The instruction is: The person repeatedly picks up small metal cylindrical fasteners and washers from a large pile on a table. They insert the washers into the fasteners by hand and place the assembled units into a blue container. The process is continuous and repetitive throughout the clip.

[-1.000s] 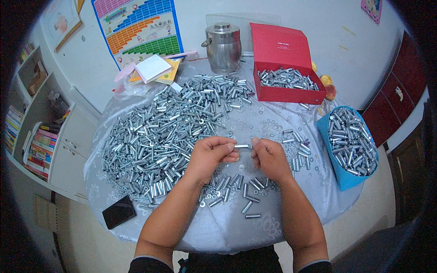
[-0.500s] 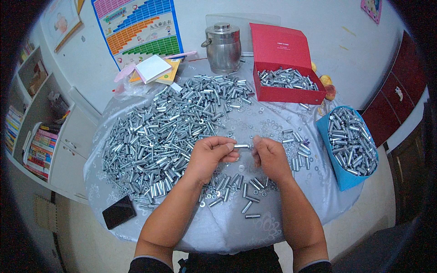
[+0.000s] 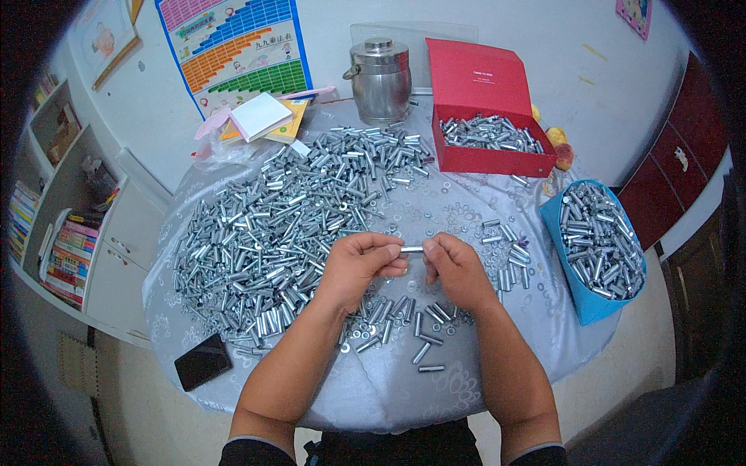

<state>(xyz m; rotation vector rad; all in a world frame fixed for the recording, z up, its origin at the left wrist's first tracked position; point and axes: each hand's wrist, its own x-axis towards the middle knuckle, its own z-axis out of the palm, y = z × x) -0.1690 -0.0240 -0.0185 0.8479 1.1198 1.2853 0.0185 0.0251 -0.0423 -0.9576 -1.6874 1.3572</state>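
Between my hands a short shiny metal sleeve [image 3: 412, 249] is held level above the table. My left hand [image 3: 359, 268] pinches its left end between thumb and fingers. The fingers of my right hand [image 3: 460, 272] close round the other end, hiding whatever is there. To the left spreads a large heap of metal sleeves and bolts [image 3: 264, 225]. Loose sleeves [image 3: 396, 311] and small washers [image 3: 345, 348] lie just below my hands, and more sleeves [image 3: 513, 272] are to the right of my right hand.
A blue fabric bin [image 3: 561, 256] full of metal pieces stands at the right. Behind are an open red box [image 3: 497, 161] with more pieces, a steel pot [image 3: 381, 81] and notebooks [image 3: 262, 118]. A black phone [image 3: 203, 363] lies near the left front edge of the cloth-covered table [image 3: 373, 388].
My right hand has moved slightly left, onto the sleeve's right end, so less of the sleeve shows. My left hand stays in place.
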